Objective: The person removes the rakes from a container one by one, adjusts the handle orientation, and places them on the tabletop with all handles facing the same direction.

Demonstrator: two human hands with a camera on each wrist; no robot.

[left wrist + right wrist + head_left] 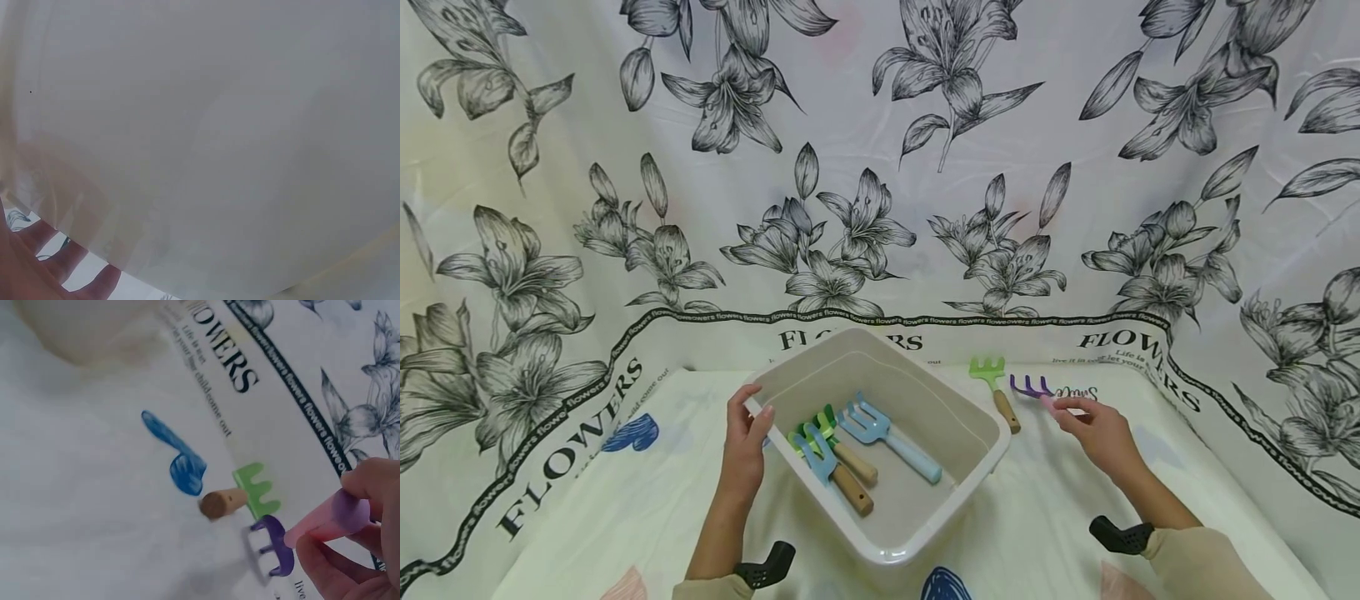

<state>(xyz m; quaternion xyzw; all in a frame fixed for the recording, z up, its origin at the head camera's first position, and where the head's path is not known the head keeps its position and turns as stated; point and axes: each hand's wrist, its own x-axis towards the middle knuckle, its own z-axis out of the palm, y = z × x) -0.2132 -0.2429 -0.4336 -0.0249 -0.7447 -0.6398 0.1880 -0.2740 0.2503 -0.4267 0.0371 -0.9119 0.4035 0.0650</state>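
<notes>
My left hand (747, 437) grips the left corner of a beige plastic bin (850, 358), thumb on the rim. The bin is tilted, its opening facing me. Inside lie a light-blue hand rake (910, 452), a blue-headed hand rake (848, 486) with a wooden handle, and green-headed tools (854, 461) partly hidden beneath it. In my right hand (1101, 433), finger and thumb pinch the pink handle of a purple hand rake (280, 545). Close by on the cloth is a green hand rake (988, 372) with a wooden handle. The bin's pale wall (219, 156) fills most of the left wrist view.
A pale printed cloth (1060, 517) covers the surface beneath. White floral fabric (880, 250) rises at the back and along both sides, with a black lettered band (925, 321) near its foot. Blue and pink shapes are printed on the cloth.
</notes>
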